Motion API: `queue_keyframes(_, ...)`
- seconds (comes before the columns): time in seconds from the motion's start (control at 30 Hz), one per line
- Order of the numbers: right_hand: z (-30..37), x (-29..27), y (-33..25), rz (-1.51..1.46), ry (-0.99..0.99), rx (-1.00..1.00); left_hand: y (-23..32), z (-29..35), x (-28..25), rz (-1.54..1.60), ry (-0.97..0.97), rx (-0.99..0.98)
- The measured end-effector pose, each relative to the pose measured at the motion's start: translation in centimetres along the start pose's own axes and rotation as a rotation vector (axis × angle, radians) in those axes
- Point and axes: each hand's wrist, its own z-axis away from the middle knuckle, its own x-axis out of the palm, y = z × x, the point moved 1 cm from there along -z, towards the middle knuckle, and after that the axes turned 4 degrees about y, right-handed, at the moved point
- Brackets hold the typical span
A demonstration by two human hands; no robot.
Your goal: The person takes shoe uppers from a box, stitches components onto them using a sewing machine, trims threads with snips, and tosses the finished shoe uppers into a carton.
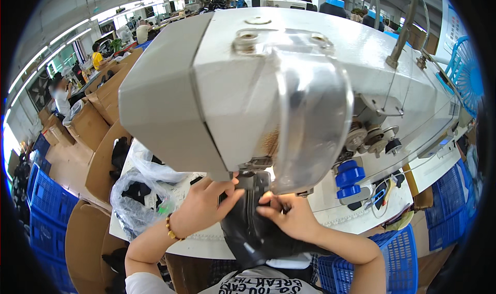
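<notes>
A white sewing machine [243, 87] fills the middle, its needle area mostly hidden by the head and a clear plastic guard [315, 123]. Under it lies a black leather-like piece [240, 237] with a long raised strip down its middle, hanging over the table edge toward me. My left hand [206, 201], a beaded bracelet on its wrist, pinches the piece's left side close to the needle area. On the other side of the strip, my right hand [289, 214] has its thumb and fingers closed on the piece's right edge.
A clear plastic bag [142, 193] with black pieces lies on the white table [206, 247] at left. Blue-handled scissors [380, 196] lie at right. Blue crates [400, 258] and cardboard boxes [85, 242] stand around. A blue fan [465, 69] is at far right; people [62, 97] sit at far left.
</notes>
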Motion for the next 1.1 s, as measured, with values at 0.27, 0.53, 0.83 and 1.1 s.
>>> queue_keyframes(0.27, 4.1, 5.0, -2.1, 0.550, 0.146, -1.241, 5.2, 2.8, -4.2, -0.218, -0.205, -0.102)
queue_keyframes(0.53, 1.4, 3.8, -2.5, 0.225, -0.151, -0.389, 1.7, 8.7, -5.4, 0.794, -0.365, -0.842)
queue_keyframes(0.83, 0.5, 5.5, -3.4, 0.110, 0.038, -0.680, 1.5, 9.0, -4.5, 1.018, -0.358, -0.847)
queue_keyframes(1.1, 0.5, 5.0, -4.4, 0.031, 0.072, -0.537, 0.7, 9.0, -4.8, 0.954, -0.366, -0.696)
